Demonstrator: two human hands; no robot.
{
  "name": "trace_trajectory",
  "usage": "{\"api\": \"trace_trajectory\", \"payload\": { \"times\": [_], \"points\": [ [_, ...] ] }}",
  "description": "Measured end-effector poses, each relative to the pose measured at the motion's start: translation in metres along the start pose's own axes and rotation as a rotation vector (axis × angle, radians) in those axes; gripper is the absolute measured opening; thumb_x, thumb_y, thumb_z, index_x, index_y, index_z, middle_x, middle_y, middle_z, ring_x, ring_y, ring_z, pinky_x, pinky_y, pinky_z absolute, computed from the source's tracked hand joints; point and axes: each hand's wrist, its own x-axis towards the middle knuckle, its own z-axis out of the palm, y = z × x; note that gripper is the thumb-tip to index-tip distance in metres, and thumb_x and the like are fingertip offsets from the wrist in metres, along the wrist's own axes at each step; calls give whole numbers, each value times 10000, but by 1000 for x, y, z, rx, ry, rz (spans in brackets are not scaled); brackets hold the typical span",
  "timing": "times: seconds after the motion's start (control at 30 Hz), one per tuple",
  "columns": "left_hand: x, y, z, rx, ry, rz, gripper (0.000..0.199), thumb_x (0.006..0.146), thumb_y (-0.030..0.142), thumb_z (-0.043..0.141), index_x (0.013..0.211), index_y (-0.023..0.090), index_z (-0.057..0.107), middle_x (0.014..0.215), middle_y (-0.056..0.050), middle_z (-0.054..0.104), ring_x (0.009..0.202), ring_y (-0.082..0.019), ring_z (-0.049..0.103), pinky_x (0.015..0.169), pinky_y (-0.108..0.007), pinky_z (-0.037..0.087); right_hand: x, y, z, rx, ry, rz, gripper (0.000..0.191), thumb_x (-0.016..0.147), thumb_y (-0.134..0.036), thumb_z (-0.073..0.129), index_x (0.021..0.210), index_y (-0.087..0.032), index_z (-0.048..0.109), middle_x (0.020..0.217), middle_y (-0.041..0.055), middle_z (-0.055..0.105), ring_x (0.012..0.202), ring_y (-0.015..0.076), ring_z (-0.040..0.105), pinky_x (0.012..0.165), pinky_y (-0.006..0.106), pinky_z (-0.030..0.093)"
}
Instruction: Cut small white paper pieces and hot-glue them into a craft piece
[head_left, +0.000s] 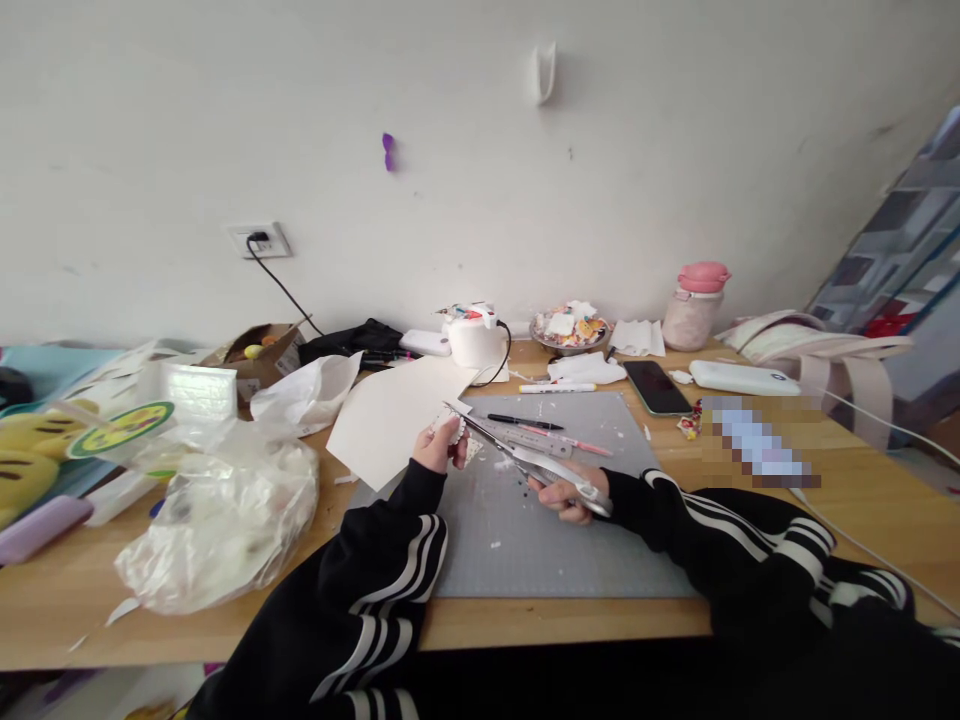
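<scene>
My right hand (pixel 564 494) is closed around the white handles of a pair of scissors (pixel 525 459), whose dark blades point up and left. Those blades reach a small piece of white paper (pixel 453 428) pinched in my left hand (pixel 439 446); whether they touch it I cannot tell. Under both hands lies a grey cutting mat (pixel 495 560) strewn with paper scraps. On it, just behind the scissors, are a black pen (pixel 525 422), a pinkish pen (pixel 585 441) and a clear ruler (pixel 544 446). A large white sheet (pixel 390 415) lies left of the mat, partly over its edge.
Crumpled plastic bags (pixel 240 520) crowd the left side. At the back stand a white container (pixel 476 345), a bowl of paper scraps (pixel 570 328) and a pink bottle (pixel 696 308). A phone (pixel 657 387) and a white power bank (pixel 742 378) with a cable lie right.
</scene>
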Motion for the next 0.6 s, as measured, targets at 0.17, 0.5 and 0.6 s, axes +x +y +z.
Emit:
{"api": "trace_trajectory", "payload": {
  "times": [0.17, 0.5, 0.6],
  "points": [
    [-5, 5, 1, -9, 10, -11, 268, 704, 393, 490, 552, 173, 504, 344, 45, 455, 296, -86, 396, 340, -224, 299, -1, -3, 3, 17, -11, 7, 373, 636, -311, 681, 777, -197, 356, 453, -146, 287, 302, -15, 150, 303, 154, 69],
    [-3, 3, 0, -27, 14, 7, 281, 692, 421, 528, 566, 173, 489, 339, 57, 445, 290, -76, 384, 340, -217, 288, -1, -4, 4, -24, 24, 20, 513, 510, -407, 741, 762, -209, 340, 399, -161, 306, 272, -8, 159, 253, 123, 128],
    [-3, 3, -1, -23, 16, 28, 290, 687, 441, 536, 577, 178, 481, 337, 62, 443, 287, -76, 381, 342, -220, 286, 1, -3, 4, -23, 19, 21, 518, 504, -415, 743, 753, -209, 338, 398, -161, 294, 271, -9, 161, 253, 114, 123]
  ]
}}
